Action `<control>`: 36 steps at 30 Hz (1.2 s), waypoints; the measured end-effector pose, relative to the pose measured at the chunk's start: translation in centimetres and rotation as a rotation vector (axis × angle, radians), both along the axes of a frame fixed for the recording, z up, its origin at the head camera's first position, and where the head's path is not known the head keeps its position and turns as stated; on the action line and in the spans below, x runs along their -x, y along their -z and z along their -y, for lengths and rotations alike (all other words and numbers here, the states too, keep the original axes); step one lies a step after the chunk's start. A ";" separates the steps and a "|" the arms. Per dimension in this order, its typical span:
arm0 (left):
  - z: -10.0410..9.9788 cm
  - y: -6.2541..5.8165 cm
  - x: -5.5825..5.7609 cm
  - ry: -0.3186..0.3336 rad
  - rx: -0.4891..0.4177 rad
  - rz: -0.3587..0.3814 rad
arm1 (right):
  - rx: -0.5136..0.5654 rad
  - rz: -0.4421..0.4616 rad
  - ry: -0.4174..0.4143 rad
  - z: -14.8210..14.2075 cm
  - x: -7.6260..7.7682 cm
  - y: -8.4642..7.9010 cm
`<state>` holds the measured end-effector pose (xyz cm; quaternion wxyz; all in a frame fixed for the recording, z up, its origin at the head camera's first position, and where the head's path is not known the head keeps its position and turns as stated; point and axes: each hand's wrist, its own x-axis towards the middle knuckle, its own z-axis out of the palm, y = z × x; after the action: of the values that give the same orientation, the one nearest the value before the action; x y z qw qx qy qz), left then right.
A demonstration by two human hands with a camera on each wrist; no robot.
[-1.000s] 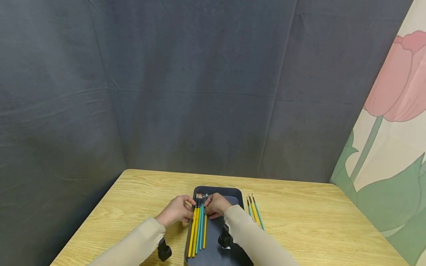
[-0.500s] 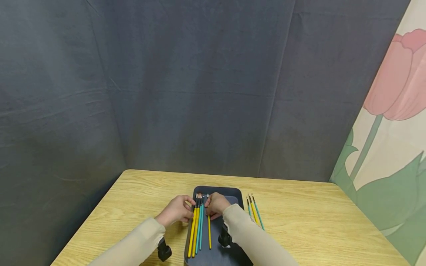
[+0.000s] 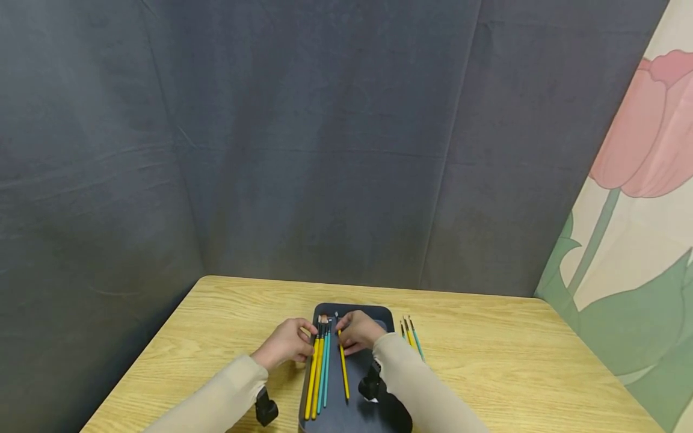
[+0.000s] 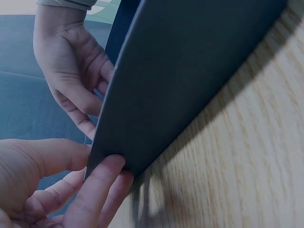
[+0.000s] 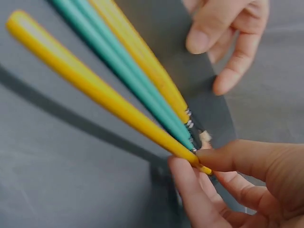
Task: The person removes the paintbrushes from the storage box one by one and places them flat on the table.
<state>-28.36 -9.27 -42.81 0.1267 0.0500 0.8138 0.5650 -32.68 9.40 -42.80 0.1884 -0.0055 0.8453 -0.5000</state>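
My right hand pinches a yellow paintbrush near its bristle end, over a dark tray. In the right wrist view, the held paintbrush slants upward, its handle casting a shadow on the tray floor. My left hand grips the tray's left side. From the left wrist, the thumb is seen at the rim and the fingers against the outer wall. Along that side lie yellow paintbrushes and teal paintbrushes, side by side with bristles toward the far end.
Several more paintbrushes, yellow and teal, lie on the wooden table just right of the tray, partly hidden by the right sleeve. A dark curtain hangs behind the table, and a tulip-printed cloth hangs at the right.
The right hand has drawn the yellow paintbrush rightward, away from the row, and it now slants. The left hand has stayed at the tray's side.
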 end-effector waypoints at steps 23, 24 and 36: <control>-0.1 0.0 -0.2 -0.005 -0.001 -0.016 | 0.262 -0.047 -0.109 -5.9 -0.8 -4.2; -0.1 0.0 -0.2 -0.004 -0.001 -0.016 | 0.272 -0.049 -0.108 -6.4 -0.7 -4.3; -0.1 0.0 -0.4 -0.005 -0.023 -0.015 | 0.290 -0.083 -0.061 -12.3 -0.1 -4.3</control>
<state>-27.93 -9.18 -42.81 0.1188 0.0537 0.8082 0.5743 -32.61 21.72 -38.54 0.1655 -0.0792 0.7707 -0.6103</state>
